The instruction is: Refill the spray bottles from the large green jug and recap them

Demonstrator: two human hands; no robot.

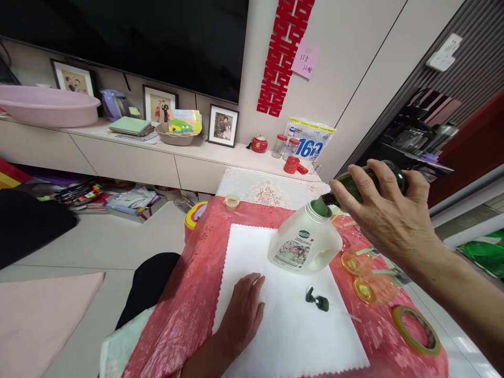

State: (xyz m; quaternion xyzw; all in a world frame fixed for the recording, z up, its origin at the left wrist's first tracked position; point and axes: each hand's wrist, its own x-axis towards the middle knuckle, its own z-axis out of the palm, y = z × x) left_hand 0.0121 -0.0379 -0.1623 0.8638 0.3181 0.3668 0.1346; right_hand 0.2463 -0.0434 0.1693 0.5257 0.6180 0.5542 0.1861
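Note:
My right hand (388,218) grips a dark green bottle (396,177) and tips it, neck down, against the green mouth of a white jug (305,247). The jug stands on a white cloth (291,325) spread over a red table cover (185,310). Palm down, my left hand (242,310) rests flat on the cloth's near left part, holding nothing. A dark green pump head (318,301) with its thin tube lies on the cloth in front of the jug.
Yellow funnels (364,278) and a tape ring (417,328) lie at the table's right. A small yellow cap (231,201) sits at the far edge. Beyond are a low cabinet (157,163) with photo frames, a pink basin (47,105), and floor clutter.

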